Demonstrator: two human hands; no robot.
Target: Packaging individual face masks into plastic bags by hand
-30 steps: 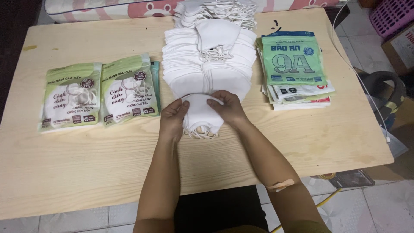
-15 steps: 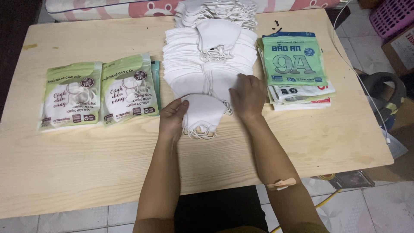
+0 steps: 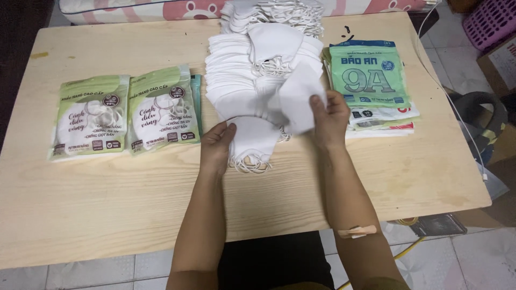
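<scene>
My left hand [image 3: 216, 146] rests on the left edge of a small stack of folded white face masks [image 3: 252, 144] lying on the wooden table [image 3: 107, 193], their ear loops hanging toward me. My right hand [image 3: 330, 118] pinches a single white mask [image 3: 300, 102] and holds it lifted just above the big spread pile of white masks [image 3: 242, 75] in the middle of the table.
Two green and white mask packets [image 3: 91, 115] [image 3: 162, 110] lie to the left. A stack of green and white flat bags [image 3: 371, 75] lies to the right. A pink crate [image 3: 492, 21] and a cardboard box [image 3: 502, 62] stand on the floor at right.
My right hand left the small stack, moved up and right to the big pile, and lifted one mask from it. My left hand stayed on the small stack.
</scene>
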